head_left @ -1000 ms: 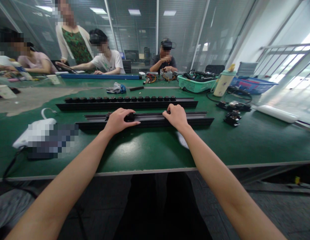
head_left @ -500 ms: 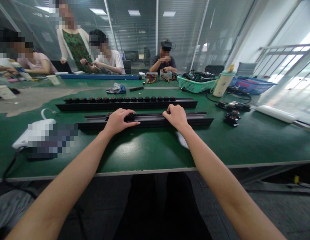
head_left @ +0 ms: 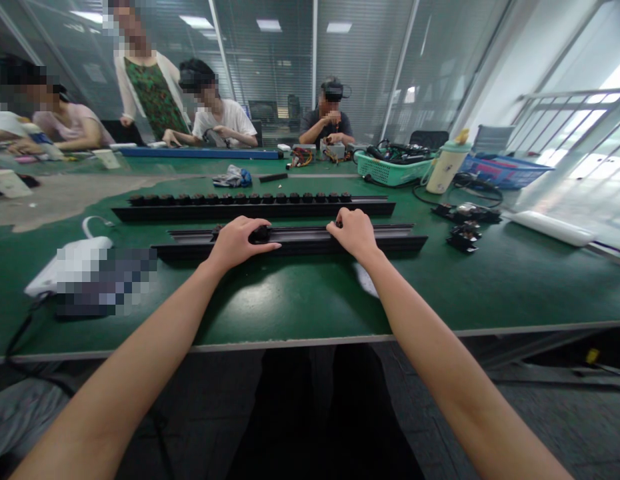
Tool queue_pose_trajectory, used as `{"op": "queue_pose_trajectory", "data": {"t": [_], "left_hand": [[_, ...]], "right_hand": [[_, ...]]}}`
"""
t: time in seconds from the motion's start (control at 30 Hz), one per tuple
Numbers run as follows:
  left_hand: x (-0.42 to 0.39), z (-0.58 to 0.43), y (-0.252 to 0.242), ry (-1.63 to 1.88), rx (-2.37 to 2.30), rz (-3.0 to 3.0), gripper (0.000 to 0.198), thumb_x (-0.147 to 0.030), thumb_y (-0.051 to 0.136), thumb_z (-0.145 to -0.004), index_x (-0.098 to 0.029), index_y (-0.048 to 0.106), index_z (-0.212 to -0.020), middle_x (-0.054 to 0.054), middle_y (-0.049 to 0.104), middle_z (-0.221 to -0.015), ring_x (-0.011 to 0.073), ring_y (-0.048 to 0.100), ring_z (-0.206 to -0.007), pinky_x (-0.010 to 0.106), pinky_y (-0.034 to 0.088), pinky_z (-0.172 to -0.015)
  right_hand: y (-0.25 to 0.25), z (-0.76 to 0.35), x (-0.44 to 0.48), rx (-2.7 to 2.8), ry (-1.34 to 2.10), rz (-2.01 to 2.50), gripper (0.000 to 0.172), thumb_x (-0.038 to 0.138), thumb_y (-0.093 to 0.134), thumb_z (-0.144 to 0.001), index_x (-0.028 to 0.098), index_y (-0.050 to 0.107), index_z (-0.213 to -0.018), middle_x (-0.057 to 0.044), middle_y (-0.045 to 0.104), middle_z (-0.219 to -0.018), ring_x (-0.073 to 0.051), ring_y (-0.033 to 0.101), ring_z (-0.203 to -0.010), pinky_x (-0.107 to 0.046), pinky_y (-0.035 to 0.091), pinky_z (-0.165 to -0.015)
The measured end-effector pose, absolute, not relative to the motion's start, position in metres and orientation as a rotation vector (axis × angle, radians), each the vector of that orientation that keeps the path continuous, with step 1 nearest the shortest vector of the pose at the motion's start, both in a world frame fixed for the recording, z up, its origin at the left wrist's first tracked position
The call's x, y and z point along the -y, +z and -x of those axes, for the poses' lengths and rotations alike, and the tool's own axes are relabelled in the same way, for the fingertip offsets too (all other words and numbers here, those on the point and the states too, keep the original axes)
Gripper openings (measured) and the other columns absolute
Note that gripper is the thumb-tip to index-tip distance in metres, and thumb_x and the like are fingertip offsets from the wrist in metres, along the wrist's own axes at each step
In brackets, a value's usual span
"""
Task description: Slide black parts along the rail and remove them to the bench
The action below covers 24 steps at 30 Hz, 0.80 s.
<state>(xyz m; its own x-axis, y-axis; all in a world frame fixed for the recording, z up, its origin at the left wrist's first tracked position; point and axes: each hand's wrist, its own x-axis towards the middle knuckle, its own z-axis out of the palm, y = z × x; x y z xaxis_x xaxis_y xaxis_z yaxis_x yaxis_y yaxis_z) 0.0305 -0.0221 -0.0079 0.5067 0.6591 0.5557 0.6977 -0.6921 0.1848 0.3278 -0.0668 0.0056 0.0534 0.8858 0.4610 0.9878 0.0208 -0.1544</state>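
Note:
My left hand (head_left: 237,243) curls over a black knob-like part (head_left: 261,234) seated on the near black rail (head_left: 290,244), and the fingers wrap its side. My right hand (head_left: 355,233) presses down on the same rail further along, its fingertips over the rail's far edge. What lies under those fingers is hidden. Just beyond the hands runs a second black rail (head_left: 250,211), carrying a long row of small round black parts (head_left: 240,199). Neither hand touches that far rail.
The work surface is a green-topped bench (head_left: 290,297) with a pale front edge. Loose black blocks (head_left: 463,241) and cables lie to the right. Beyond stand a green basket of wires (head_left: 393,168) and a bottle (head_left: 445,168). Several people work across the bench.
My hands have barely moved, the right shifting slightly rightward. The seated co-worker across the bench has drawn both arms in and now leans over something at the bench edge.

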Motion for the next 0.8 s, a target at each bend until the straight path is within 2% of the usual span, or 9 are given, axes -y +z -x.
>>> {"op": "queue_pose_trajectory", "data": {"t": [0.8], "left_hand": [[0.0236,-0.0317,-0.0064,-0.932,1.218,2.673,0.066,-0.077,0.065,-0.081,-0.023,0.072,-0.119,0.011,0.073,-0.116,0.031,0.064,-0.109,0.044,0.05,-0.097]], "right_hand": [[0.0122,-0.3336,0.0705,1.943,-0.317,1.939,0.029,0.031,0.05,-0.095,0.013,0.07,-0.106,-0.017,0.073,-0.1,-0.031,0.063,-0.102,-0.035,0.044,-0.087]]}}
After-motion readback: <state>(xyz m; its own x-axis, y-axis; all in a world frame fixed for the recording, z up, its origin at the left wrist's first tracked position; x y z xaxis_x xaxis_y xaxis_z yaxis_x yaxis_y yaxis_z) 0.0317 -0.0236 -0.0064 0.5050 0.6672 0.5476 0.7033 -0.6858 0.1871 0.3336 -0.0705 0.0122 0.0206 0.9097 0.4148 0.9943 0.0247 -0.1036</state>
